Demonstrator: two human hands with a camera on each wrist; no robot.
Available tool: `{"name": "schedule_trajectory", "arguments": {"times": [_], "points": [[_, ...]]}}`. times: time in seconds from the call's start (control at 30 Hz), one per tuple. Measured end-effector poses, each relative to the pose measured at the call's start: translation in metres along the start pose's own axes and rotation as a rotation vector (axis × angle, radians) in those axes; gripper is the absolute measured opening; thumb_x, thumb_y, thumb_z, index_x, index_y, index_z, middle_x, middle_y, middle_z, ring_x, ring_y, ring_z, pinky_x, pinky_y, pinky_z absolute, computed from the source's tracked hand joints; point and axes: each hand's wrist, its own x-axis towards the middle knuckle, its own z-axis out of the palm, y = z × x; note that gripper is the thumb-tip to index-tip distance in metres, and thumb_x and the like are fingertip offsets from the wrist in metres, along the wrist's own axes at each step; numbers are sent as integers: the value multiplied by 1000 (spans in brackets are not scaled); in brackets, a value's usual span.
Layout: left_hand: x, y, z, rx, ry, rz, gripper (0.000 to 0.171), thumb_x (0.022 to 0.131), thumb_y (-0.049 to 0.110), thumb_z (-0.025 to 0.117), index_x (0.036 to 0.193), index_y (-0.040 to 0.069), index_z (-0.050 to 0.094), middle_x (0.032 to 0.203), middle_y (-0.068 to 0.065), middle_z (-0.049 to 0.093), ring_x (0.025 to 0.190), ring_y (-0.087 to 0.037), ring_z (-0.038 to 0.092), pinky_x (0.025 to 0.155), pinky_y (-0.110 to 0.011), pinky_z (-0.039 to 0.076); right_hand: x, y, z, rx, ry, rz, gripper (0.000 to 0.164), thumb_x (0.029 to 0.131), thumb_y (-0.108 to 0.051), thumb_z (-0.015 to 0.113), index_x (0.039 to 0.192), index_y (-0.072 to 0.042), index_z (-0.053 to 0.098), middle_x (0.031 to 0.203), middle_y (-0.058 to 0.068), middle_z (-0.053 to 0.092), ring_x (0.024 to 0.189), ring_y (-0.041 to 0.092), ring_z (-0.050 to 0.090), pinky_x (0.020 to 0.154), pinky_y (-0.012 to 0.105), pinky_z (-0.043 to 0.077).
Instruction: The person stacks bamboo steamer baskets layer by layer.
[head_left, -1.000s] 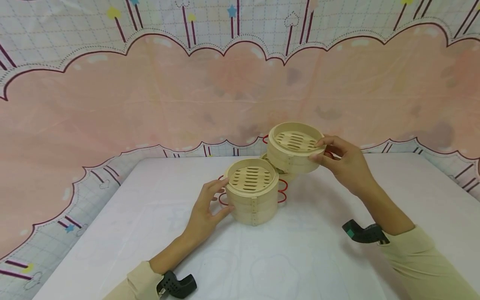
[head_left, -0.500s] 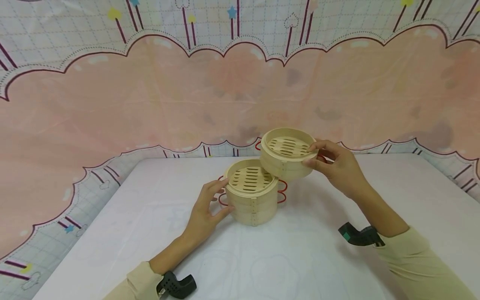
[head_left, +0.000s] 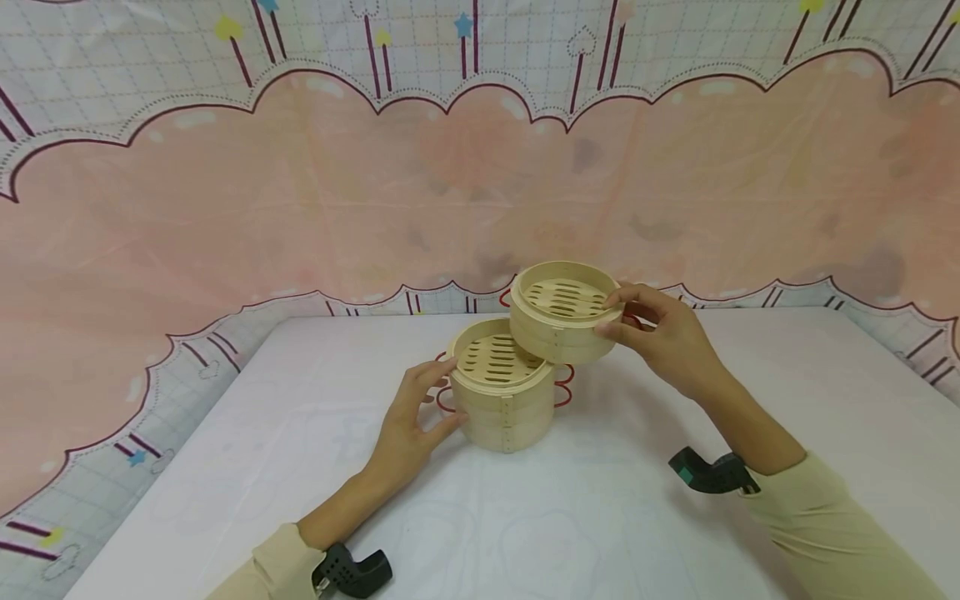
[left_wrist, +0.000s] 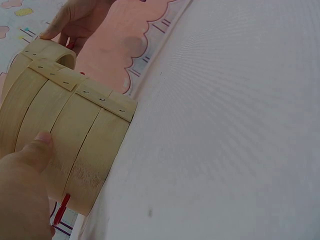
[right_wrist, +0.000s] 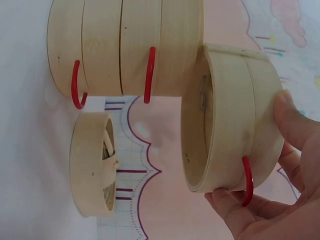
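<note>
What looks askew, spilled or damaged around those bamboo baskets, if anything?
Only the upper basket stands out: it is off-centre, jutting past the far right edge of the lower stack, so their rims don't line up. The right hand holds it there, so probably nothing is wrong. I see no spill or damage.

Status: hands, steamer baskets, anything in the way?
Left hand grips two-tier stack on table. Right hand holds third basket off-center over the stack's right rear; contact unclear. Lid on table nearby, not between baskets.
</note>
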Motion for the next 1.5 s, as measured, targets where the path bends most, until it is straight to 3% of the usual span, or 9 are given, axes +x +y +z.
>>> {"name": "schedule_trajectory", "arguments": {"times": [0.17,0.4,0.57,0.67,0.83,1.03,1.3,1.5], "points": [[4,21,-6,7,-4,6,68,74,-5,77,133,1,45,129,-19,44,107,-38,51,79,-51,45,1,0,4,17,-6,-33,30,85,-23,74,105,-5,61,142,11,45,121,28,51,97,41,44],[4,23,-7,-3,-7,0,68,74,-5,77,133,1,45,129,-18,44,107,-38,51,79,-52,45,3,0,7,17,-26,-5,32,85,-26,74,106,-7,60,135,8,50,118,30,53,88,35,50],[0,0,-2,-5,-15,-15,70,77,2,78,138,11,44,134,-10,43,110,-33,52,81,-50,45,4,0,9,25,-51,3,32,86,-26,73,106,-7,59,134,7,51,117,30,54,84,28,51],[-3,-15,2,0,-19,-18,73,78,8,78,141,17,43,136,-5,42,111,-29,52,83,-46,46,6,0,8,13,-73,-11,31,86,-26,73,106,-6,59,130,9,52,117,31,54,86,31,51],[-3,-16,3,12,-10,-12,74,76,5,79,140,14,44,134,-9,43,109,-31,52,82,-45,46,13,1,5,-10,-125,-48,27,87,-20,72,105,-5,59,125,12,53,119,35,53,88,40,50],[-3,-18,5,0,13,13,72,73,-2,80,136,5,45,131,-16,45,107,-35,52,79,-49,46,19,0,1,2,-189,-64,29,85,-22,74,105,-6,59,128,11,52,118,33,53,87,38,51],[-3,-16,5,-2,-3,-7,72,78,6,79,140,16,45,135,-5,44,109,-30,52,82,-44,46,28,2,-4,38,-271,-95,26,84,-19,75,99,-4,59,129,12,51,119,31,52,84,32,52],[-3,-17,4,7,3,-8,73,77,6,79,140,15,45,135,-6,44,110,-30,51,82,-44,46,29,4,-2,73,-270,-89,28,85,-18,74,103,-3,58,129,12,50,119,31,51,85,31,52]]}}
